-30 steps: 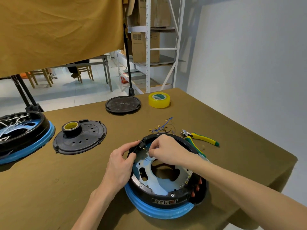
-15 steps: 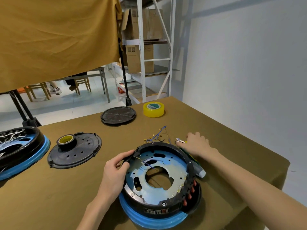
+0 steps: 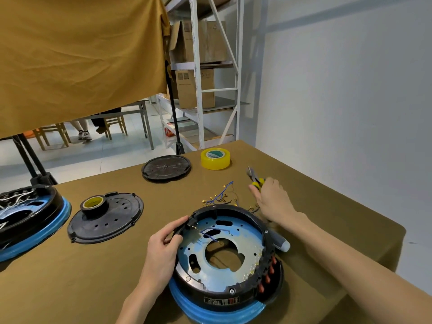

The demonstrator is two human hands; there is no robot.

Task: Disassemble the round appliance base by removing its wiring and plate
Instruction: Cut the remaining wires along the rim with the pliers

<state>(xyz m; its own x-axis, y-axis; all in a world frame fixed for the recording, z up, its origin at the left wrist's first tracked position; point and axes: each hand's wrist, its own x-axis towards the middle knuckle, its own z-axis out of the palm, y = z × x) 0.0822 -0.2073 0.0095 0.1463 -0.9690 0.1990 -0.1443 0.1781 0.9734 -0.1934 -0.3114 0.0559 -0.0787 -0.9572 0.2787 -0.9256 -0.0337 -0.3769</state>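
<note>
We have the round appliance base (image 3: 224,260) sitting on the counter (image 3: 93,277), open side up, with its blue metal plate (image 3: 243,244) still seated inside the black rim. Our left hand (image 3: 163,249) grips that rim at its far-left edge, thumb and fingers curled round a small black connector block there. A loose blue wire (image 3: 210,232) lies across the plate just right of that hand, one end still seeming attached.

Our right hand (image 3: 271,199) is beyond the base, on its far-right side, with fingers closed round the yellow-handled cutting pliers (image 3: 256,178), whose jaws point away from us. Between the base's far rim and that hand lies a heap of cut wires (image 3: 222,197) with small gold terminals. A grey-tipped tool handle (image 3: 280,243) rests against the base's right side.

The risks we judge from here: bringing the pliers back over the base could snag the heap of cut wires and scatter it. Cutting the blue wire with only one hand steadying the rim could make the base tip or slide. The pliers' tips could also slip and nick the fingers holding the connector.
</note>
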